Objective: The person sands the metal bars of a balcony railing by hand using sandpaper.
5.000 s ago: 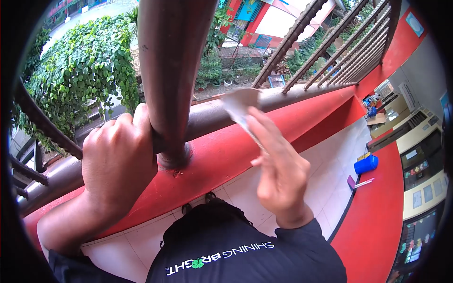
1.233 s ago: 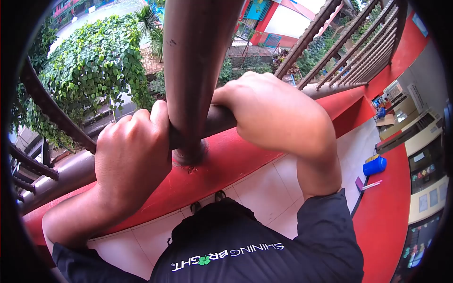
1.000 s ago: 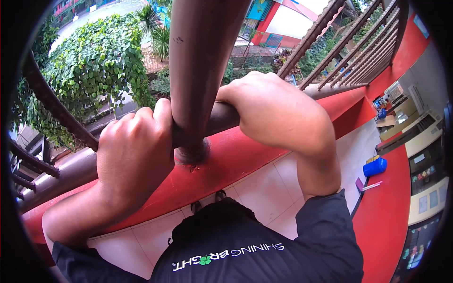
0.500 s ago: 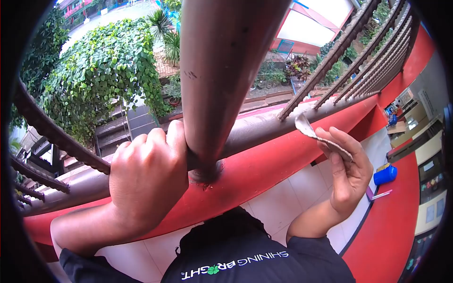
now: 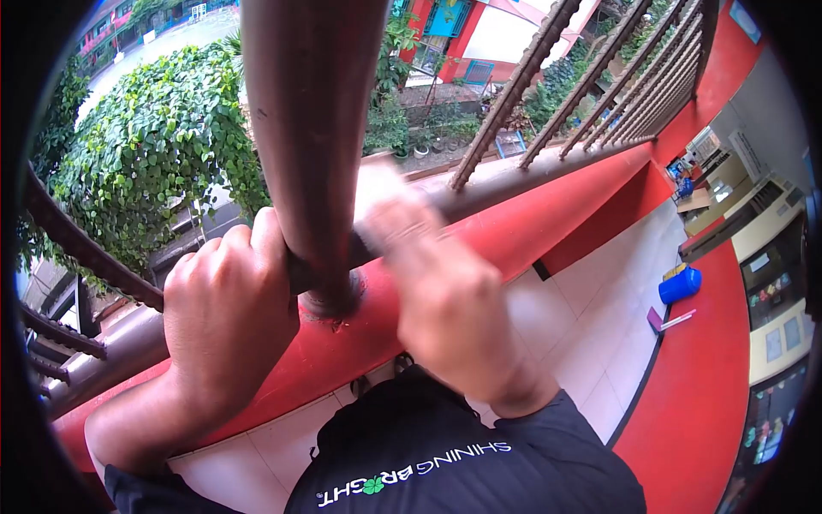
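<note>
Brown metal upright post (image 5: 312, 146) was gripped at its base by the left hand (image 5: 227, 317), fist wrapped tight. Right hand (image 5: 428, 283) was blurred, seemingly pressing a pale scrap of abrasive paper (image 5: 377, 193) against the horizontal rail (image 5: 505, 184). The paper could have slipped through the bars and dropped outside. It looked thin, worn and creased.

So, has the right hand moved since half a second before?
Yes. The right hand, blurred by motion, has come left toward the thick upright post, against the horizontal rail. The left hand grips the rail beside the post.
</note>
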The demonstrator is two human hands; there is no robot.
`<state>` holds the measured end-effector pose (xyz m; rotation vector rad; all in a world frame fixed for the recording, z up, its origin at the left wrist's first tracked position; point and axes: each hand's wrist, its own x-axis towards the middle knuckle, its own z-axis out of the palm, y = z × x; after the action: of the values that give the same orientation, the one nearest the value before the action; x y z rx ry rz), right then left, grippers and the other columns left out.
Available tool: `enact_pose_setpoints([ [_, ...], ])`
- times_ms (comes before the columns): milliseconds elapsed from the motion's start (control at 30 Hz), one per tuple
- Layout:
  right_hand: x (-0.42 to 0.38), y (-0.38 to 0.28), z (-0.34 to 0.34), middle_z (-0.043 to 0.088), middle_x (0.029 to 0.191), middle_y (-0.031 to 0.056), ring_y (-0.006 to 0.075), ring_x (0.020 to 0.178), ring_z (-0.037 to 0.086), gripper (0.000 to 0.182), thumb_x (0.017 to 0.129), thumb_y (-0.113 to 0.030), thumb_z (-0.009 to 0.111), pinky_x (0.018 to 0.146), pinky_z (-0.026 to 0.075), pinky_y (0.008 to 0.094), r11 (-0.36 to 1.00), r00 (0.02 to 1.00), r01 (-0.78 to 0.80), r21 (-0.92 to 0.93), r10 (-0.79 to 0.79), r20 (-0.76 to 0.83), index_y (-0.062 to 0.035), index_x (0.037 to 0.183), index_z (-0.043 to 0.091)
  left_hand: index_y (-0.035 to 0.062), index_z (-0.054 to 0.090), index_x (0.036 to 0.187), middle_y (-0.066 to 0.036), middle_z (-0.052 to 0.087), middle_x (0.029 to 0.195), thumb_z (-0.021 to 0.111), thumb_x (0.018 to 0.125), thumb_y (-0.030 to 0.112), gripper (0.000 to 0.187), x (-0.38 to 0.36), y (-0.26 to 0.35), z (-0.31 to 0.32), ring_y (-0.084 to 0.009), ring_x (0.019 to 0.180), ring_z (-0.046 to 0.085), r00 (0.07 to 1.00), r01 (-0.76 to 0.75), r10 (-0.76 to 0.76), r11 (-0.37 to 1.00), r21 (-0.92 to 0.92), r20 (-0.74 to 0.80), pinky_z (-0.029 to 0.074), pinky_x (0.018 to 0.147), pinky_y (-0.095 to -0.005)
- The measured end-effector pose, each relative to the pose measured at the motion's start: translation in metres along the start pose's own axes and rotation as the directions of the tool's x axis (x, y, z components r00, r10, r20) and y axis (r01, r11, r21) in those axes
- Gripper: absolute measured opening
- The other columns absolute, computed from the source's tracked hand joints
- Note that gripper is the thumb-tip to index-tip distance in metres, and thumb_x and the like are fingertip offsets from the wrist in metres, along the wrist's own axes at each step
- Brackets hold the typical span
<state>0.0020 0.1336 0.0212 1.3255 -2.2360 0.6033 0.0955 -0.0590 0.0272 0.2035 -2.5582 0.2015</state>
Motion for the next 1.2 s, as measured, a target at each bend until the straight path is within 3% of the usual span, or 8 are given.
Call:
enact_pose_setpoints([
  [133, 0.009, 0.031, -0.004, 0.070, 0.138, 0.0186, 0.0331, 0.132, 0.066, 0.048, 0.092, 0.000, 0.058, 0.094, 0.062, 0.0427, 0.971, 0.986, -0.160, 0.180, 0.166, -0.019, 0.0021, 0.139, 0.065, 0.0081, 0.057, 0.095, -0.012, 0.066, 0.076, 0.071, 0.086, 0.015, 0.018, 0.001, -0.001, -0.001, -0.0331, 0.070, 0.071, 1.000, -0.003, 0.002, 1.000, 0.020, 0.021, 0.055, 0.064, -0.0463],
  [333, 0.007, 0.013, -0.004, 0.074, 0.123, 0.0185, 0.0382, 0.109, 0.073, 0.032, 0.094, -0.003, 0.059, 0.079, 0.063, 0.0452, 0.992, 0.982, 0.064, 0.110, -0.043, -0.184, -0.0023, 0.124, 0.071, 0.0080, 0.058, 0.096, -0.013, 0.067, 0.076, 0.073, 0.085, 0.015, 0.020, 0.001, 0.000, 0.000, -0.0342, 0.071, 0.071, 1.000, 0.010, -0.010, 1.000, -0.016, 0.011, 0.055, 0.065, -0.0473],
  [433, 0.024, 0.019, -0.018, 0.076, 0.100, 0.0196, 0.0398, 0.085, 0.074, 0.012, 0.094, -0.004, 0.061, 0.071, 0.060, 0.0485, 0.985, 0.987, -0.140, 0.098, 0.147, -0.067, -0.0014, 0.101, 0.070, 0.0081, 0.058, 0.096, -0.012, 0.067, 0.077, 0.073, 0.085, 0.015, 0.020, 0.001, 0.001, -0.001, -0.0338, 0.072, 0.072, 1.000, 0.019, -0.019, 1.000, -0.005, 0.021, 0.055, 0.065, -0.0475],
  [600, 0.069, 0.046, -0.021, 0.074, 0.093, 0.0195, 0.0419, 0.089, 0.069, 0.015, 0.099, -0.012, 0.062, 0.083, 0.052, 0.0519, 0.995, 0.941, 0.062, 0.073, -0.083, 0.328, -0.0028, 0.105, 0.073, 0.0081, 0.058, 0.096, -0.012, 0.067, 0.077, 0.072, 0.085, 0.014, 0.019, 0.001, 0.002, -0.001, -0.0331, 0.072, 0.072, 0.999, 0.022, -0.022, 1.000, -0.013, 0.024, 0.056, 0.064, -0.0476],
  [700, 0.045, 0.032, -0.050, 0.075, 0.094, 0.0189, 0.0409, 0.091, 0.070, 0.014, 0.098, -0.007, 0.062, 0.083, 0.052, 0.0510, 0.967, 0.965, 0.254, -0.036, -0.250, 0.080, -0.0018, 0.104, 0.073, 0.0079, 0.057, 0.094, -0.012, 0.067, 0.075, 0.069, 0.087, 0.012, 0.014, 0.000, -0.003, 0.000, -0.0327, 0.070, 0.073, 1.000, -0.020, 0.020, 1.000, -0.003, -0.015, 0.057, 0.062, -0.0458],
  [767, 0.044, 0.028, -0.054, 0.075, 0.094, 0.0199, 0.0412, 0.090, 0.070, 0.016, 0.096, -0.002, 0.060, 0.082, 0.053, 0.0501, 0.996, 0.975, 0.082, -0.021, -0.076, 0.210, -0.0023, 0.106, 0.072, 0.0078, 0.057, 0.093, -0.012, 0.067, 0.074, 0.068, 0.087, 0.012, 0.013, 0.000, -0.005, 0.001, -0.0327, 0.070, 0.073, 1.000, 0.003, -0.003, 1.000, -0.015, -0.003, 0.057, 0.062, -0.0456],
  [1000, 0.037, 0.022, -0.033, 0.072, 0.091, 0.0260, 0.0469, 0.089, 0.070, 0.028, 0.096, -0.001, 0.059, 0.077, 0.053, 0.0521, 0.991, 0.993, 0.031, 0.127, -0.045, 0.106, -0.0033, 0.120, 0.072, 0.0074, 0.058, 0.090, -0.011, 0.068, 0.072, 0.067, 0.086, 0.010, 0.011, 0.000, -0.006, 0.001, -0.0299, 0.069, 0.075, 0.999, -0.048, 0.048, 0.999, -0.009, -0.010, 0.059, 0.060, -0.0431],
  [1200, 0.052, 0.023, -0.022, 0.073, 0.097, 0.0267, 0.0460, 0.093, 0.071, 0.029, 0.096, 0.002, 0.057, 0.080, 0.055, 0.0498, 0.996, 0.971, -0.085, -0.032, 0.090, 0.220, -0.0022, 0.120, 0.072, 0.0078, 0.058, 0.089, -0.011, 0.068, 0.072, 0.068, 0.087, 0.011, 0.011, 0.000, -0.004, 0.000, -0.0293, 0.069, 0.075, 0.999, -0.040, 0.040, 0.999, 0.016, -0.002, 0.059, 0.060, -0.0428],
])
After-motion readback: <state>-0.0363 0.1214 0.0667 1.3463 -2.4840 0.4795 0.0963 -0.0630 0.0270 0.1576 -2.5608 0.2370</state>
